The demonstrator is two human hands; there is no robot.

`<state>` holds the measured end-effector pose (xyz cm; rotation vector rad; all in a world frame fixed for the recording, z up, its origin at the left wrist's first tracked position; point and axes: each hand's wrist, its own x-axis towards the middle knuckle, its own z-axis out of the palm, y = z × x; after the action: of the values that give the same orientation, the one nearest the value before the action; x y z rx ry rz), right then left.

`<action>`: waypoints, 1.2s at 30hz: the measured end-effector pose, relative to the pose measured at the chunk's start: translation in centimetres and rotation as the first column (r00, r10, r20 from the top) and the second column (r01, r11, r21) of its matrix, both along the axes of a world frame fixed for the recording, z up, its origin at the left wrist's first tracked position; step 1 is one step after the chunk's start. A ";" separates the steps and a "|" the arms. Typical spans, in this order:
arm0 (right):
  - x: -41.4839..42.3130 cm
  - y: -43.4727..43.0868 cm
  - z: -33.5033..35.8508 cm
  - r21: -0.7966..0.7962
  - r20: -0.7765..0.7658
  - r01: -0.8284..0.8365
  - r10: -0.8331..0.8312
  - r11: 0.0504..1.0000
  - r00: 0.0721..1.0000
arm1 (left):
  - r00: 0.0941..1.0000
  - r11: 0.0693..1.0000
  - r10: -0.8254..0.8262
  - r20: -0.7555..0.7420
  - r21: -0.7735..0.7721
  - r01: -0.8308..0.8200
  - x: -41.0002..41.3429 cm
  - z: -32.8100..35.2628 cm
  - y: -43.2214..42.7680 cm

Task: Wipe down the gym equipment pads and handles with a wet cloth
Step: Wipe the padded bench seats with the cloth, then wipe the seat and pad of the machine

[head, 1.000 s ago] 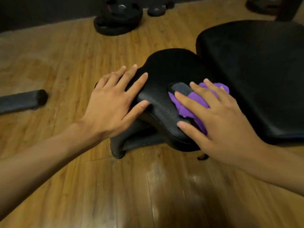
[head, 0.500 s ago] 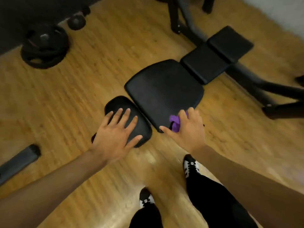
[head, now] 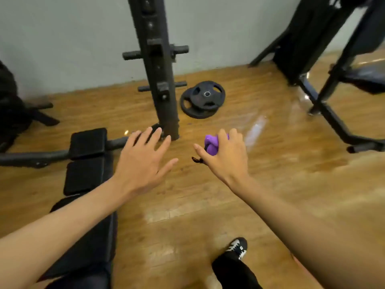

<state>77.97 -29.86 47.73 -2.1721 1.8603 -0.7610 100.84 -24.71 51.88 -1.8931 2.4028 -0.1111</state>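
My right hand [head: 224, 156] grips a bunched purple cloth [head: 211, 144] in the air above the wooden floor, with a small dark tag hanging below it. My left hand [head: 143, 161] is spread with straight fingers and holds nothing, hovering above the floor right of the bench. The black bench pads [head: 86, 161] lie at lower left, the nearest long pad [head: 91, 247] partly hidden under my left forearm. Neither hand touches a pad.
A black upright rack post [head: 157, 65] with pegs stands just beyond my hands. A weight plate [head: 203, 99] lies on the floor beside it. Another machine's frame [head: 329, 90] fills the right side. My shoe [head: 237, 248] and leg are at the bottom.
Both hands have lifted off the bench pads. The view has swung up and to the right toward the rack post and wall; the cloth is now bunched in my right hand.
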 end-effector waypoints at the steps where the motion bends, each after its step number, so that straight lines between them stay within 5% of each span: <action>1: -3.2 -0.6 1.0 0.012 0.030 0.073 -0.074 0.997 0.997 | 0.999 0.999 -0.049 0.011 -0.006 0.050 -3.2 0.9 -2.3; 6: -20.5 -3.8 3.2 0.028 0.050 0.377 -0.378 0.926 0.925 | 0.963 0.964 -0.266 0.041 -0.002 0.267 -21.0 2.8 -12.1; 15: -44.2 -7.0 5.4 0.098 0.109 0.639 -0.647 0.763 0.755 | 0.813 0.811 -0.582 0.022 -0.047 0.583 -48.0 4.9 -23.5; 36: -83.6 -35.6 1.6 0.331 0.083 0.802 -0.862 0.497 0.500 | 0.487 0.488 -0.873 0.037 0.035 0.872 -92.1 0.5 -60.2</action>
<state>-5.61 -65.44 49.35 -0.8192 2.6659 -0.7963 8.74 -84.95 52.40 -0.4138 3.0287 -0.1922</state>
